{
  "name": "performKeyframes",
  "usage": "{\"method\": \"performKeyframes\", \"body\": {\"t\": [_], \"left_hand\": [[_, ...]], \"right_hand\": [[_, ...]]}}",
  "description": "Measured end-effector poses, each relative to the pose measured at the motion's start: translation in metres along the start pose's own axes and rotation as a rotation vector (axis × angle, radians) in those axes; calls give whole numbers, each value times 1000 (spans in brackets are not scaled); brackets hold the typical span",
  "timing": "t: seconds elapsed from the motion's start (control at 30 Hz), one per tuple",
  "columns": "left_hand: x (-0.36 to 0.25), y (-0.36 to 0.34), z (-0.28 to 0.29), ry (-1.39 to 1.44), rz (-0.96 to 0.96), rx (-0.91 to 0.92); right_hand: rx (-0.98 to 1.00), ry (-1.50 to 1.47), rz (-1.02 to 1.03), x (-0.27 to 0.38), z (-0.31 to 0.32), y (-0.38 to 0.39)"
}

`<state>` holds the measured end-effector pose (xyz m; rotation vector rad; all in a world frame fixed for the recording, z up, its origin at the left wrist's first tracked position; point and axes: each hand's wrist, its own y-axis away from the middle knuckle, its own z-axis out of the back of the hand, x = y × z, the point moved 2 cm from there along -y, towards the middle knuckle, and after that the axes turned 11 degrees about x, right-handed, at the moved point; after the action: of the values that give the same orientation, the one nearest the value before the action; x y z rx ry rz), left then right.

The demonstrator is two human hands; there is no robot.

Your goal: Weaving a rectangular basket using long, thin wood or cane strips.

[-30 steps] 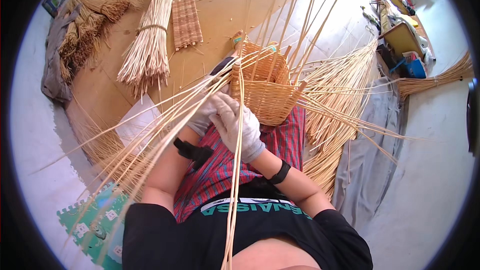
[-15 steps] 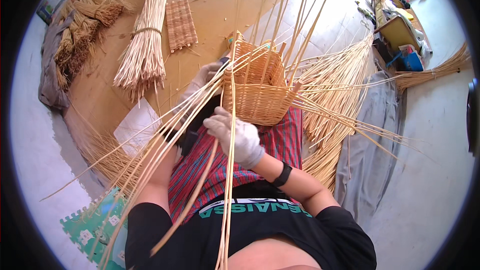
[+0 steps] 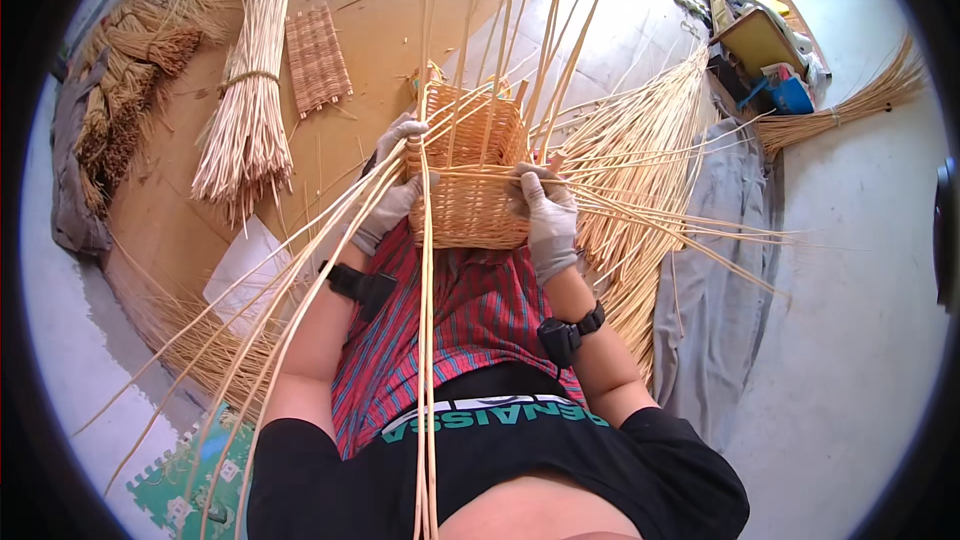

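An unfinished orange wicker basket (image 3: pixel 480 215) sits over my lap on a red striped cloth (image 3: pixel 455 305). Long pale strands (image 3: pixel 425 320) rise from it, fan out both ways and hang down toward me. My gloved left hand (image 3: pixel 395 205) grips the basket's left side, partly hidden behind the strands. My gloved right hand (image 3: pixel 545 215) is closed on the right front corner, thumb upward, just below the protruding strands.
A tied cane bundle (image 3: pixel 242 140) and woven mat (image 3: pixel 318 60) lie ahead-left. More bundles (image 3: pixel 150 50) line the left wall. Loose cane (image 3: pixel 640 200) and grey cloth (image 3: pixel 700 320) are at right, beside a cluttered shelf (image 3: pixel 760 40). A green foam mat (image 3: pixel 175 475) lies lower left.
My right hand has moved from among the strands on the left to the basket's right corner. My left hand has risen onto the basket's side. The basket appears shifted leftward.
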<state>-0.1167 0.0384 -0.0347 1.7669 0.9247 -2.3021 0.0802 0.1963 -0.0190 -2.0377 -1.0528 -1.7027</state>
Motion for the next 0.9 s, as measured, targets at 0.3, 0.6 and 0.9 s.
{"method": "performKeyframes", "body": {"t": [0.3, 0.6, 0.9], "left_hand": [[12, 3, -30, 153, 64, -257], [-4, 16, -61, 264, 131, -486], [-56, -26, -87, -196, 287, -68]], "right_hand": [[149, 771, 822, 84, -125, -60], [68, 77, 406, 5, -10, 16], [-65, -190, 380, 11, 20, 26]]}}
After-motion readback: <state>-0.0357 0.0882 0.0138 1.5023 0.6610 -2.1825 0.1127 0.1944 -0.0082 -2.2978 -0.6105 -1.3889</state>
